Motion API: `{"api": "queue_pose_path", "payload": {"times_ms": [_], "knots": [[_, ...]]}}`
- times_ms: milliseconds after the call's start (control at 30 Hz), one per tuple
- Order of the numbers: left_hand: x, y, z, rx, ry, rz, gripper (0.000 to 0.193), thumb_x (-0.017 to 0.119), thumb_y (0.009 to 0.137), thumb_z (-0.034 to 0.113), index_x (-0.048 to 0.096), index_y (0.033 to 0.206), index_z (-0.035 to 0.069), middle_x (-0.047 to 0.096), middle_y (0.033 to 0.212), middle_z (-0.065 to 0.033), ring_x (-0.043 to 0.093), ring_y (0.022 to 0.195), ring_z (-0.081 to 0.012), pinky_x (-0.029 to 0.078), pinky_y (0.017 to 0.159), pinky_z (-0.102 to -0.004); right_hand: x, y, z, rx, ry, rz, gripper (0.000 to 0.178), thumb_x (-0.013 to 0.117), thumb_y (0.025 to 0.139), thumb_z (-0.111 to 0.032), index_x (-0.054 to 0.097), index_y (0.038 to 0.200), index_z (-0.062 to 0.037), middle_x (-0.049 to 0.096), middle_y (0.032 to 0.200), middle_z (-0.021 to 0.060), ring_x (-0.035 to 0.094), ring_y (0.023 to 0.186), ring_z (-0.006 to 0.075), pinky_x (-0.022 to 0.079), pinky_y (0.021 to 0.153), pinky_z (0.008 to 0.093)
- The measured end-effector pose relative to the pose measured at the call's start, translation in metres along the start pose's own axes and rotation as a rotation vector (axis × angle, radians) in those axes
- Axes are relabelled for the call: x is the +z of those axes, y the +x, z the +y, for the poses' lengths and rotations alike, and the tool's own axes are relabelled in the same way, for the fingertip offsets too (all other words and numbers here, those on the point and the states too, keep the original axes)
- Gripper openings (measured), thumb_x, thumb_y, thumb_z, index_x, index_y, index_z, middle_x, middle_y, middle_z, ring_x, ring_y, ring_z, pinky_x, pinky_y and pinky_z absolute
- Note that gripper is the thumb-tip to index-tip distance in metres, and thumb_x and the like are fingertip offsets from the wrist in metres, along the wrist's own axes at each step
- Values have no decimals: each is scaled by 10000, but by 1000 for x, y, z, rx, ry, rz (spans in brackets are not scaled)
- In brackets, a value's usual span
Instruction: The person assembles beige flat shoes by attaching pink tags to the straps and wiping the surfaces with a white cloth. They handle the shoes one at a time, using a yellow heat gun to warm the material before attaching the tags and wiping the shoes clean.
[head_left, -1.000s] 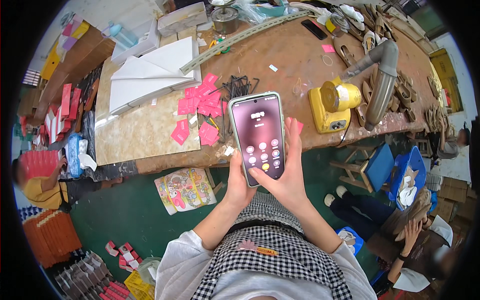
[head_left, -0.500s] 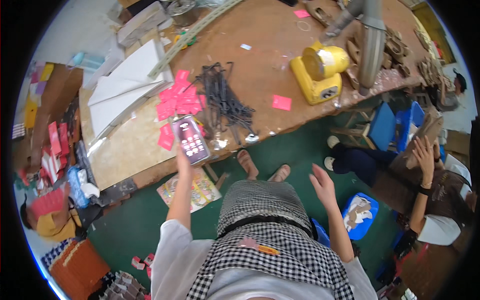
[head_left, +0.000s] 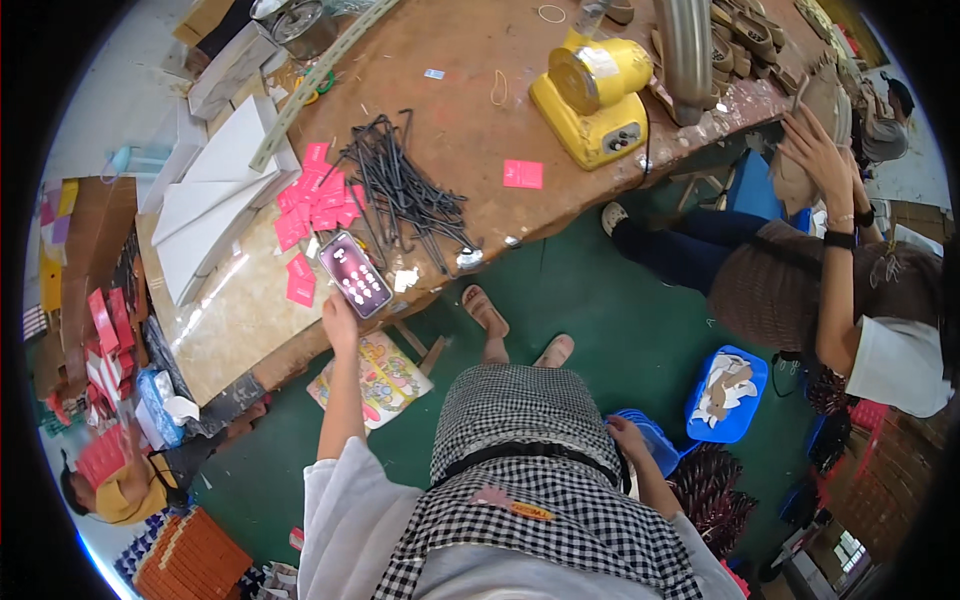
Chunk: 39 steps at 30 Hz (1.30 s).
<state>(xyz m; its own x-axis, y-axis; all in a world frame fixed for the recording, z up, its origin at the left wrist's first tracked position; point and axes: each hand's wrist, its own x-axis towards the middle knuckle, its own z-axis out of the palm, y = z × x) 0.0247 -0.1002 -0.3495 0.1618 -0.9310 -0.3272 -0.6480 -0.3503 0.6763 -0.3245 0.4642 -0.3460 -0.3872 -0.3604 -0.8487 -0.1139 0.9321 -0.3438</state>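
Note:
A smartphone with its screen lit is held in my left hand, over the front edge of the brown worktable. Just beyond the phone lie scattered pink cards and a heap of thin black strap-like pieces. My right hand is low at my right side, against the edge of my checked apron. Its fingers are mostly hidden, so I cannot make out whether they grip anything. A blue basket stands right behind that hand.
A yellow machine and a thick grey pipe stand at the table's right. White sheets lie on the left. At right, a co-worker sits near a blue bin of scraps. Shoes are piled at the far right.
My right hand has dropped from the open air, fingers apart, to my side by the apron. The phone stays in my left hand, while the whole view has shifted somewhat.

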Motion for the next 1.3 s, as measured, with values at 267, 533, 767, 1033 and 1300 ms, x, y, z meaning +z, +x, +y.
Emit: {"api": "queue_pose_path", "payload": {"times_ms": [267, 533, 767, 1033, 1300], "knots": [[23, -169, -19, 450, 188, 64, 386, 476, 994, 141, 545, 1335, -25, 561, 1331, -211, 527, 1238, -331, 373, 1068, -390, -16, 112, -27, -197, -38, -84, 358, 638, 878, -267, 667, 1180, -78, 710, 1074, 159, 686, 988, 270, 520, 892, 363], [138, -365, -220, 561, 447, -867, 348, 682, 833, 269, 672, 1138, 101, 587, 1275, -144, 498, 1252, -345, 380, 1092, -491, 41, 326, -24, -119, -486, -125, 344, 612, 867, -317, 685, 1159, -150, 683, 1136, 146, 639, 1068, 333, 510, 935, 436], [200, -347, -290, 523, 163, -1007, 275, 683, 810, 255, 719, 1073, 180, 611, 1221, -95, 500, 1244, -329, 308, 1140, -508, 142, 550, -28, -202, -601, 102, 523, 602, 885, -424, 555, 1323, -143, 645, 1221, 159, 616, 1105, 380, 511, 943, 458], [200, -302, -302, 595, 132, -846, 312, 624, 818, 272, 688, 1077, 110, 635, 1187, -121, 560, 1153, -361, 418, 948, -521, 225, 686, -74, 12, -448, 229, 503, 500, 960, -382, 465, 1348, -63, 644, 1210, 177, 630, 1123, 319, 520, 900, 460], [235, -286, -262, 728, 204, -979, 309, 642, 762, 184, 679, 1062, 115, 618, 1173, -115, 522, 1187, -339, 411, 961, -501, 231, 644, 31, -128, -605, 115, 492, 623, 840, -436, 661, 1161, -65, 642, 1226, 173, 623, 1124, 313, 516, 901, 446]]}}
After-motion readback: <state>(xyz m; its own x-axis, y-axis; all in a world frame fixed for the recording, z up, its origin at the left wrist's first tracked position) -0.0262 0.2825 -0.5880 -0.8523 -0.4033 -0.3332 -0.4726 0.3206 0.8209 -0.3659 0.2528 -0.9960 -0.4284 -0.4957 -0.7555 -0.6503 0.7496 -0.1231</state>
